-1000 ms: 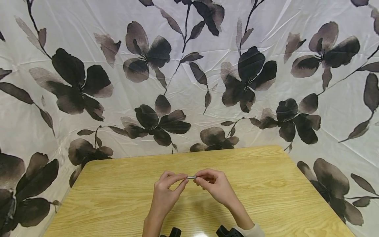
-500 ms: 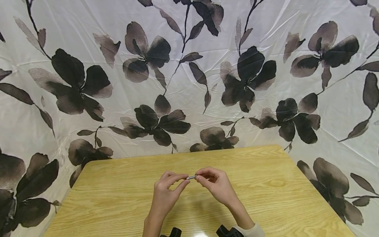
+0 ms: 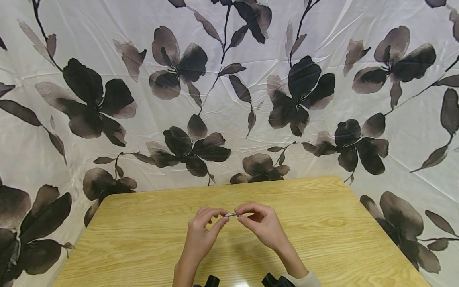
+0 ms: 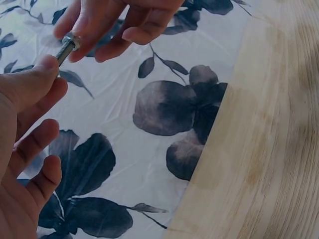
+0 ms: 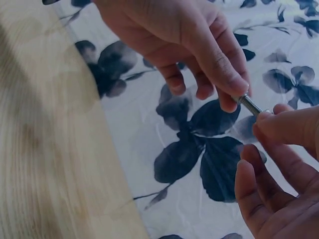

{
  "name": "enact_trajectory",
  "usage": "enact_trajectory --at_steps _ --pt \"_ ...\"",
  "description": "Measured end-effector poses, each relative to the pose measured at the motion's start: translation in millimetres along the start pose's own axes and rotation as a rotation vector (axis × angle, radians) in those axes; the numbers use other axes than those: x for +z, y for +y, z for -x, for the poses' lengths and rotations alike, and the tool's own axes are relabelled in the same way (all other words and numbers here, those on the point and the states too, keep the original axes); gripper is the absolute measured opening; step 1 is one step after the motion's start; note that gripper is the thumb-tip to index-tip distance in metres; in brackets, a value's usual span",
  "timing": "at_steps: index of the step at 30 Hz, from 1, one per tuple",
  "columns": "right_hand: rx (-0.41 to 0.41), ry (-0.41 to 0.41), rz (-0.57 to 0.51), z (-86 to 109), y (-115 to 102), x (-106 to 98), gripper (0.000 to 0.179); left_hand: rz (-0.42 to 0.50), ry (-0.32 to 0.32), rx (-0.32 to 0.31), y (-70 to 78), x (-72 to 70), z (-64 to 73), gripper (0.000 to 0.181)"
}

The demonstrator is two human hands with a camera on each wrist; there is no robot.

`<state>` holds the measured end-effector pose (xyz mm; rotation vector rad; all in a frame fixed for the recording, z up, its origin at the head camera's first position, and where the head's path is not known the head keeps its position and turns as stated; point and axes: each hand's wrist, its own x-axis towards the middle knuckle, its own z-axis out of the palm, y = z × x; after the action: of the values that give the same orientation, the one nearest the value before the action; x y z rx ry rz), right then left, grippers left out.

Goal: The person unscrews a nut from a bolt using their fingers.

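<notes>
A small silver bolt (image 3: 231, 215) is held above the table between both hands, its right end a little higher than its left. My left hand (image 3: 201, 233) pinches the left end between thumb and index finger, hiding that end. At the right end sits a nut (image 4: 73, 41), with the bolt's threads showing beside it in the left wrist view. My right hand (image 3: 264, 228) has its thumb and index finger at this nut; in the right wrist view the thumb (image 5: 279, 123) partly covers it. The other fingers of both hands are loosely bent, holding nothing.
Below the hands lies a light wood-grain table (image 3: 150, 231) with rounded far corners. White cloth (image 3: 229, 99) printed with dark flowers hangs behind and along the sides. Black wrist-worn devices (image 3: 276, 280) show at the bottom edge.
The bolt has gone from level to slightly tilted, right end up. My right index finger has shifted left over the nut end, and my left index finger is more bent.
</notes>
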<state>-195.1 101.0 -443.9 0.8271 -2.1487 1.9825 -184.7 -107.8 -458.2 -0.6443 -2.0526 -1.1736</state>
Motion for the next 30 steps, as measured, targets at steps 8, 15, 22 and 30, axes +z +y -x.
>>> enact_trajectory --at_steps 8,15,22,30 --pt "0.088 0.030 0.038 0.0 -3.5 0.0 0.020 -0.008 0.012 0.016 0.4 -0.4 -0.5 0.024" --pt "0.173 0.007 0.075 -0.4 -2.8 -1.0 0.021 -0.005 0.021 0.033 0.5 0.1 -0.8 0.026" --pt "0.164 0.007 0.044 -0.1 -1.9 -0.9 0.018 -0.012 0.017 0.041 -0.7 -0.2 -0.2 0.025" --pt "0.101 0.014 0.005 0.0 -2.0 0.0 0.016 -0.018 0.016 0.028 -0.2 -0.4 0.0 0.022"
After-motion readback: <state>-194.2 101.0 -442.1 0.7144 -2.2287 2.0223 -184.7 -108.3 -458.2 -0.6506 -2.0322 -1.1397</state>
